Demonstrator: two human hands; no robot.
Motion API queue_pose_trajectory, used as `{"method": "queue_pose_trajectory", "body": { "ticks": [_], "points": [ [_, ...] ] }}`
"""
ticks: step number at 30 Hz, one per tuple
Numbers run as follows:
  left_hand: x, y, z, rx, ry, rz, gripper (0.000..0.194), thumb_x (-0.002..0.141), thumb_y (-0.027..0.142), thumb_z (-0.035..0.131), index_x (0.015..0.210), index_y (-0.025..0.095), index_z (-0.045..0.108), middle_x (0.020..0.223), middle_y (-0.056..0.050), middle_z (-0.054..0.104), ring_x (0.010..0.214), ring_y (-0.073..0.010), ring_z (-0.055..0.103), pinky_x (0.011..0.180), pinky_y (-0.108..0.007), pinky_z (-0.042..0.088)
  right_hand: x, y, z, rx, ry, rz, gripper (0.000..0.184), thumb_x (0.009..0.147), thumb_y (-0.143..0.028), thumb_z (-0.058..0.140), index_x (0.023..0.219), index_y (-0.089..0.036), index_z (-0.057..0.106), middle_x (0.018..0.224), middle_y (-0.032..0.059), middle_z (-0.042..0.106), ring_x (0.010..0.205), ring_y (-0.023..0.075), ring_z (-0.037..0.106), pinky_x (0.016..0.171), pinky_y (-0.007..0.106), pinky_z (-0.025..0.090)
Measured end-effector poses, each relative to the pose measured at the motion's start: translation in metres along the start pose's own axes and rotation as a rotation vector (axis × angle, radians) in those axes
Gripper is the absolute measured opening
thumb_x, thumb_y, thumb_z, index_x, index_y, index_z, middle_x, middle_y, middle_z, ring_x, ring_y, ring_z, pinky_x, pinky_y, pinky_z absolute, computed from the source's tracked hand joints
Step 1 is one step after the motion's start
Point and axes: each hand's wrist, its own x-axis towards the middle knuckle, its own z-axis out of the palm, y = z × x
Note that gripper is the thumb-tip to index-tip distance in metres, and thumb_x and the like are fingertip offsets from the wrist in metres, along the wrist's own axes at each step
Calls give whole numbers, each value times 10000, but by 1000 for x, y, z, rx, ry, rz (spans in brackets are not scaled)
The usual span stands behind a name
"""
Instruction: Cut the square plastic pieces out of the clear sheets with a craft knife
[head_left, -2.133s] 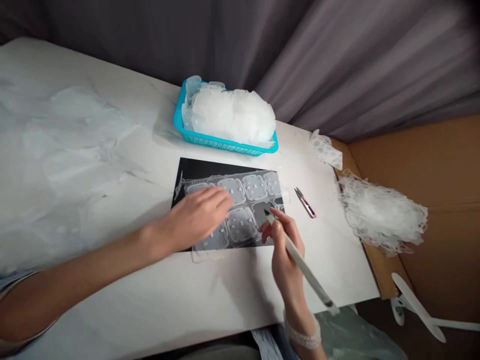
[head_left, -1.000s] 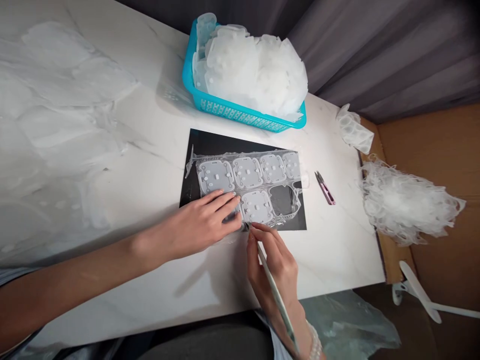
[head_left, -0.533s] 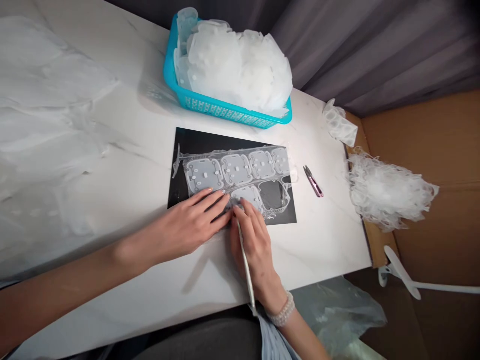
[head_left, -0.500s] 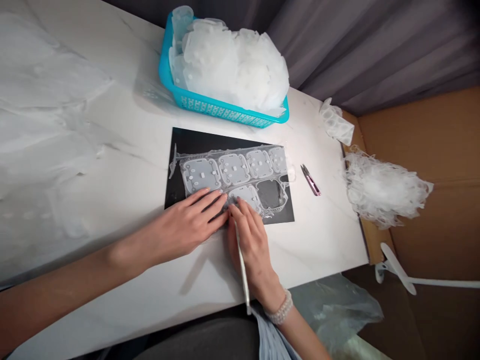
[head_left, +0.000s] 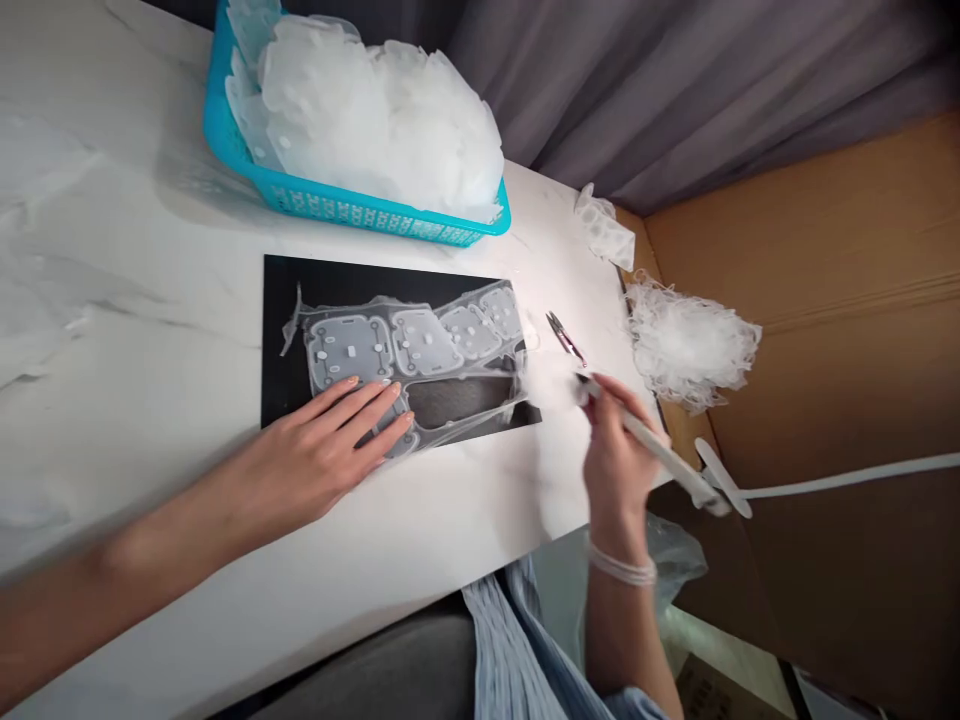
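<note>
My left hand (head_left: pixel 330 440) lies with fingers spread on a translucent plastic sheet (head_left: pixel 424 382) of rounded panels, over a black mat (head_left: pixel 283 285). Several grey-white panels (head_left: pixel 349 350) sit in the sheet's upper row. One more is partly under my fingers, and beside it is a long opening. To the right of the mat, my right hand (head_left: pixel 619 450) is closed around a slim white pen-like tool (head_left: pixel 667 455) with a dark end near the fingertips. A blurred translucent piece (head_left: pixel 551 382) is by those fingertips; whether they grip it I cannot tell.
A turquoise basket (head_left: pixel 345 207) heaped with translucent pieces (head_left: pixel 382 120) stands at the back. Small thread snips (head_left: pixel 564 337) lie right of the mat. Beyond are a pile of clear trimmings (head_left: pixel 690 345), a white scrap (head_left: pixel 604 228) and a cardboard wall (head_left: pixel 810 250).
My right hand has moved right, off the sheet, with the tool. The lower-row panel it was touching has left its place, lengthening the opening. My left hand stays on the sheet; the view has shifted.
</note>
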Motion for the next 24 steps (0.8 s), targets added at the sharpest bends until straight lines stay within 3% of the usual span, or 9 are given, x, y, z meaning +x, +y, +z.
{"method": "queue_pose_trajectory", "body": {
  "ticks": [2, 5, 7, 9, 11, 14, 17, 20, 24],
  "points": [
    [2, 1, -2, 5, -7, -16, 463, 947, 146, 513, 1409, 132, 540, 1479, -216, 502, 1387, -371, 454, 1145, -559, 381, 17, 26, -35, 271, 282, 306, 159, 777, -251, 742, 908, -162, 729, 870, 45, 733, 802, 172, 710, 837, 366, 592],
    [5, -2, -8, -31, -5, -19, 414, 955, 176, 514, 1361, 131, 587, 1447, -206, 540, 1354, -369, 493, 1133, -564, 394, 30, 45, -71, 350, 415, 367, 123, 713, -206, 760, 813, -179, 695, 686, -34, 653, 678, 117, 676, 794, 300, 591],
    [9, -5, -15, -132, 30, -24, 373, 963, 178, 498, 1312, 152, 626, 1396, -167, 598, 1324, -341, 526, 1121, -539, 417, 26, 37, -73, 378, 404, 347, 164, 717, -207, 760, 867, -183, 697, 709, -38, 663, 697, 116, 685, 816, 308, 591],
    [14, -6, -25, -319, 103, -103, 326, 973, 193, 483, 1239, 174, 670, 1297, -120, 670, 1273, -294, 570, 1086, -476, 469, 17, 13, -56, 437, 294, 331, 212, 751, -215, 751, 955, -190, 698, 806, -9, 710, 795, 145, 716, 865, 354, 588],
    [20, -4, -35, -577, 144, -318, 281, 979, 250, 497, 1168, 202, 700, 1198, -80, 719, 1173, -249, 637, 1003, -397, 535, 5, -17, -27, 527, 72, 358, 176, 825, -241, 693, 1000, -220, 688, 888, 21, 745, 913, 184, 732, 891, 403, 586],
    [29, 1, -49, -1080, 26, -685, 334, 971, 402, 532, 1235, 248, 668, 1122, -56, 754, 1007, -218, 719, 867, -332, 597, -10, -59, 16, 643, -215, 485, 138, 854, -278, 659, 984, -242, 686, 956, 44, 768, 893, 188, 737, 758, 340, 611],
    [36, 4, -58, -1537, -96, -781, 462, 958, 463, 534, 1332, 204, 612, 1114, -112, 755, 984, -243, 728, 809, -345, 615, -20, -85, 41, 662, -372, 510, 133, 869, -315, 628, 974, -249, 676, 965, 51, 766, 888, 206, 736, 692, 327, 614],
    [40, 3, -65, -1669, -54, -829, 367, 924, 411, 600, 1148, 147, 721, 955, -122, 768, 836, -221, 721, 687, -314, 607, -25, -94, 50, 649, -460, 475, 134, 896, -330, 581, 979, -262, 661, 930, 41, 754, 899, 220, 729, 715, 356, 611],
    [37, 0, -73, -1631, 39, -956, 208, 859, 353, 707, 788, 164, 755, 657, -28, 703, 589, -117, 612, 556, -210, 523, -28, -95, 53, 612, -524, 439, 165, 915, -339, 543, 1003, -255, 655, 908, 42, 729, 817, 198, 694, 692, 340, 575]
  ]
}}
